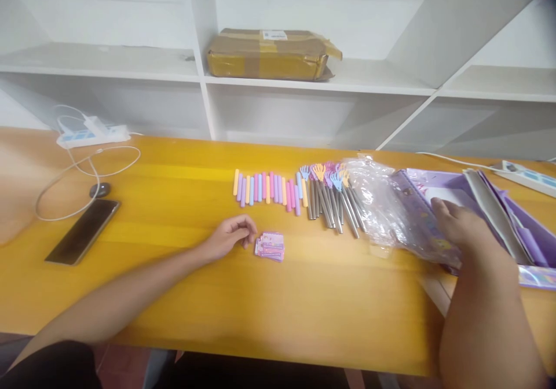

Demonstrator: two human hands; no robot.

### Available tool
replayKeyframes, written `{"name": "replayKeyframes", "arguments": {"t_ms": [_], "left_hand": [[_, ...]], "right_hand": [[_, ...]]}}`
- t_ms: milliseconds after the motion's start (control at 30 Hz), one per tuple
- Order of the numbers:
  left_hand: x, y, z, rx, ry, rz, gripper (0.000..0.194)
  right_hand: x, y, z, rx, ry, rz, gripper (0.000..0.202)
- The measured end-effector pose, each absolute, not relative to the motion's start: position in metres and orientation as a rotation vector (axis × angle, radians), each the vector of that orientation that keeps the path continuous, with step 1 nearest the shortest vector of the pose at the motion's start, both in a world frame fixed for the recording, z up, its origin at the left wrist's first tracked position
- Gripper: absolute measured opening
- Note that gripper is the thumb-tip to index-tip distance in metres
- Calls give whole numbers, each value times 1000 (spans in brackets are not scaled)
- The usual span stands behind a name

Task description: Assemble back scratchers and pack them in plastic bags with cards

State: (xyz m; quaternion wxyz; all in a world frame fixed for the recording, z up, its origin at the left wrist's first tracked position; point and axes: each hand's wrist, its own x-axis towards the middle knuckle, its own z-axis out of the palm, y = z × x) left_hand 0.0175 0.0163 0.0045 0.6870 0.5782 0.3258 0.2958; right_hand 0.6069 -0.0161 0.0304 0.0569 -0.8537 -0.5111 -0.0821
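Observation:
My left hand (232,237) rests on the table with its fingers curled, just left of a small pile of pink and purple cards (270,246). My right hand (458,224) reaches over the near left side of a purple box (467,180); its fingertips are partly hidden, and whether it grips anything is unclear. Clear plastic bags (376,198) lie left of the box. Beside them is a heap of metal-handled sticks with colored claw heads (334,201). A row of pastel tubes (267,188) in pink, purple, blue and orange lies behind the cards.
A dark phone (82,231), a round black object (100,190) and a white cable lie at the left. Power strips (93,134) sit at the back left and right. A taped package (269,54) is on the white shelf (365,79).

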Motion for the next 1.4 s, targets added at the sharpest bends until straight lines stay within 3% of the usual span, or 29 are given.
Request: {"name": "replayKeyframes", "arguments": {"t_ms": [100,233,433,600,1200,1400], "left_hand": [[17,16,4,1294,728,661,9],[15,15,3,1302,780,706,10],[14,21,-3,1256,882,877,8],[13,21,-3,1258,880,865,8],[13,19,1,1333,900,786,8],[-2,41,12,1791,1068,889,13]], "right_hand": [[589,-13,44,-2524,-1383,-245,46],[537,-6,63,-2254,-1343,42,22],[472,12,45,-1989,-1905,261,31],[462,21,19,-2052,-2062,211,35],[463,24,6,-2365,-1870,23,33],[457,26,17,-2510,-1732,93,30]]}}
